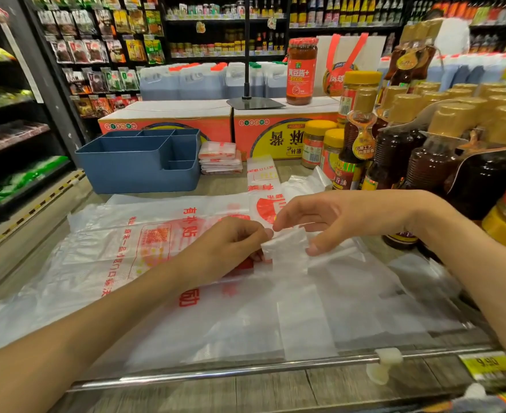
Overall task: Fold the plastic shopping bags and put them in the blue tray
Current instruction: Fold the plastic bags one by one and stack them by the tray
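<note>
Plastic bag (216,293) lies spread on the surface (275,391); left hand (231,245) fingers and right hand (335,216) fingers pinch its white handle strip (284,242) between them. Blue tray (138,162) sits beyond the fingers.

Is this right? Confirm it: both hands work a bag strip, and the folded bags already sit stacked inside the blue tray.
Not quite. The head view shows both hands, left and right, on the bag strip, but the folded bags sit stacked beside the blue tray, to its right, not inside it.
</note>
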